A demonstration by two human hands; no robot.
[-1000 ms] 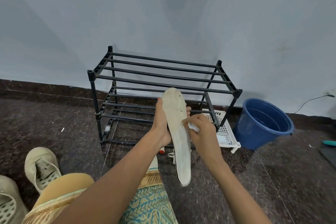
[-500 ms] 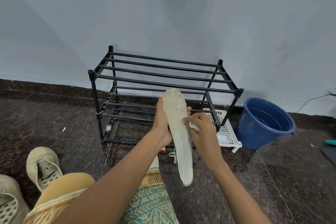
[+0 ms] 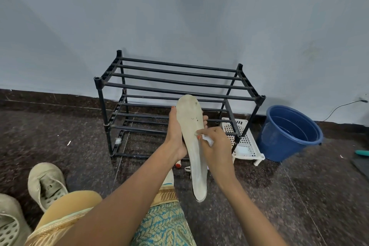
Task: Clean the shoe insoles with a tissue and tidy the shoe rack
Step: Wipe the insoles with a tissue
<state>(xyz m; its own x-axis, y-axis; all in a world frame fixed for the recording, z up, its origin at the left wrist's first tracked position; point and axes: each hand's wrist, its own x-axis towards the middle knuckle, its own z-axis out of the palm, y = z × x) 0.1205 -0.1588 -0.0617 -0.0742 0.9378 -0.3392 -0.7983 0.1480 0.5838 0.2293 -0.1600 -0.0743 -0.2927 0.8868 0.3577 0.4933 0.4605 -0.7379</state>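
Observation:
A long off-white insole point(image 3: 192, 126) stands nearly upright in front of me, toe end up, with small dark specks near its top. My left hand point(image 3: 175, 136) grips it from behind at its left edge. My right hand point(image 3: 216, 146) pinches a small white tissue point(image 3: 207, 139) and presses it against the insole's right edge about halfway up. Behind them a black tubular shoe rack point(image 3: 177, 94) with bare shelves stands against the wall. Two beige shoes point(image 3: 47, 182) lie on the floor at lower left.
A blue bucket point(image 3: 289, 134) sits right of the rack. A white perforated plastic tray point(image 3: 244, 144) lies by the rack's right legs. Small items lie on the dark speckled floor point(image 3: 60, 146) under the insole. A cable runs along the right wall.
My right hand with the tissue has slid slightly down the insole's right edge. The insole and left hand stay nearly still.

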